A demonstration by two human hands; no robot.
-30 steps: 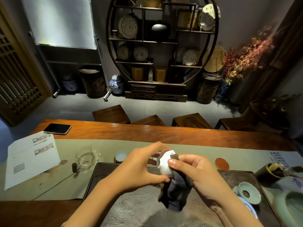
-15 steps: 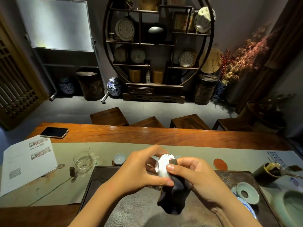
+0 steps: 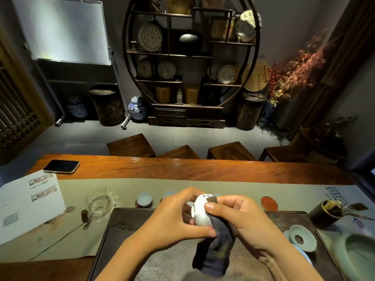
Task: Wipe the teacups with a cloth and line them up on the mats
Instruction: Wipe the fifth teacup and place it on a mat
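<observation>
Left hand [image 3: 174, 222], closed: steadies white teacup [image 3: 199, 212] at centre frame. Right hand [image 3: 235, 218], closed: presses dark cloth [image 3: 215, 248] against its side for wiping.

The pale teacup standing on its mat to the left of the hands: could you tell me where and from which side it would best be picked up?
Take the pale teacup by its rim, from straight above, fingertips on opposite sides. It stands upright and open on its mat, low and round with no handle, so the rim is probably the easiest hold. The glass pitcher stands apart on its left, so above looks free.
</observation>
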